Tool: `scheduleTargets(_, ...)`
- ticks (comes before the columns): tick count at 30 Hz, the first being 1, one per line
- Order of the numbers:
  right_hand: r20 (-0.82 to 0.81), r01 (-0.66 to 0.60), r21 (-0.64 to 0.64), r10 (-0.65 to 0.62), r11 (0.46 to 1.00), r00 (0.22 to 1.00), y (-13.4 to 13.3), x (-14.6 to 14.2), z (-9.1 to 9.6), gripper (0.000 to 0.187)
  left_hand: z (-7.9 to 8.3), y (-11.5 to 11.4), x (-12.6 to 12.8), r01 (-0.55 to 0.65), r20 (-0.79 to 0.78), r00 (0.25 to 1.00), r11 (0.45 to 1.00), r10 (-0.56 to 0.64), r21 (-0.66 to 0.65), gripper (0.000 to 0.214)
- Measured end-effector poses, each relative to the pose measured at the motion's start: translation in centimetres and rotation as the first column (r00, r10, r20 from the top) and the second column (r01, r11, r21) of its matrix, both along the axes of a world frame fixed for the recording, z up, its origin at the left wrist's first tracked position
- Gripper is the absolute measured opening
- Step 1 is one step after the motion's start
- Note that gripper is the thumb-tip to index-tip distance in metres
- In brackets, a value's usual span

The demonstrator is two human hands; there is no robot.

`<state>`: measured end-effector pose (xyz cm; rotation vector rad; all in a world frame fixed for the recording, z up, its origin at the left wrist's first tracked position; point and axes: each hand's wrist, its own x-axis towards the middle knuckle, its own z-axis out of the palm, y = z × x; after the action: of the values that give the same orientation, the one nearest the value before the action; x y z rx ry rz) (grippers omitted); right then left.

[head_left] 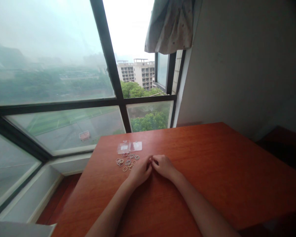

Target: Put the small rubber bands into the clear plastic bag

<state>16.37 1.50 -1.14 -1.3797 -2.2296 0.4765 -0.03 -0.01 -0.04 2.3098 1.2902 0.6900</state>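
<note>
Over the middle of the reddish-brown table [199, 158], my left hand [141, 170] and my right hand [163, 165] meet at the fingertips. The fingers of both are curled and pinched together. Whatever lies between them is hidden or too small to make out. Just left of my left hand, several small rings [127, 162], which look like hair ties in pale, grey and reddish tones, lie loosely on the tabletop. Behind them stands a clear plastic box [123, 147], and its flat transparent lid [137, 146] is spread to the right.
Large dark-framed windows [120, 102] rise past the table's far and left edges. One pane stands open below a curtain [171, 29]. A grey wall [236, 65] borders the right side. A white surface [22, 228] shows at the lower left.
</note>
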Motion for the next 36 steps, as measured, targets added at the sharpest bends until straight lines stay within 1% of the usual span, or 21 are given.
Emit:
scheduleTargets(13,0.012,0.011,-0.006,-0.011,1.000,1.000,-0.1,0.0,0.2,0.019,-0.1,-0.1,0.1,0.001,0.005,1.000,1.000,-0.002,0.016,0.038)
scheduleTargets(16,-0.008,0.014,-0.019,-0.014,1.000,1.000,-0.2,0.0,0.3,0.021,0.3,0.0,-0.1,-0.022,0.009,1.000,0.999,0.022,0.030,0.041)
scheduleTargets(18,-0.015,0.022,-0.029,-0.023,0.999,1.000,-0.2,0.0,0.3,0.022,0.9,0.5,-1.0,-0.092,-0.005,0.996,0.994,0.092,0.052,0.039)
scheduleTargets(20,-0.022,0.038,-0.046,-0.039,0.998,0.999,-0.2,-0.2,0.4,0.022,1.6,1.4,-2.7,-0.225,0.038,0.974,0.968,0.222,0.110,0.031)
scheduleTargets(22,-0.040,0.059,-0.070,-0.062,0.996,0.997,-0.2,-0.3,0.5,0.022,2.2,2.5,-5.2,-0.380,0.105,0.924,0.910,0.367,0.164,0.028)
scheduleTargets(24,-0.051,0.084,-0.101,-0.089,0.991,0.995,0.0,-0.6,0.6,0.022,2.2,3.5,-8.0,-0.501,0.168,0.864,0.842,0.474,0.201,0.028)
scheduleTargets(26,-0.043,0.105,-0.125,-0.111,0.987,0.993,0.3,-0.9,0.7,0.023,1.8,4.4,-10.5,-0.592,0.229,0.802,0.787,0.552,0.176,0.032)
scheduleTargets(28,-0.020,0.114,-0.131,-0.118,0.985,0.993,0.7,-1.5,1.0,0.025,1.0,5.0,-12.1,-0.624,0.232,0.775,0.770,0.587,0.135,0.037)
scheduleTargets(30,0.015,0.119,-0.113,-0.118,0.986,0.993,1.2,-2.2,1.2,0.028,0.2,5.3,-12.8,-0.601,0.205,0.794,0.789,0.572,0.130,0.038)
scheduleTargets(33,0.097,0.123,-0.072,-0.116,0.990,0.989,1.9,-3.8,1.7,0.036,-0.6,5.3,-12.5,-0.578,0.153,0.814,0.804,0.560,0.137,0.035)
scheduleTargets(36,0.184,0.118,-0.063,-0.105,0.991,0.977,2.5,-5.5,2.2,0.041,-0.9,5.1,-11.5,-0.573,0.100,0.820,0.808,0.564,0.139,0.030)
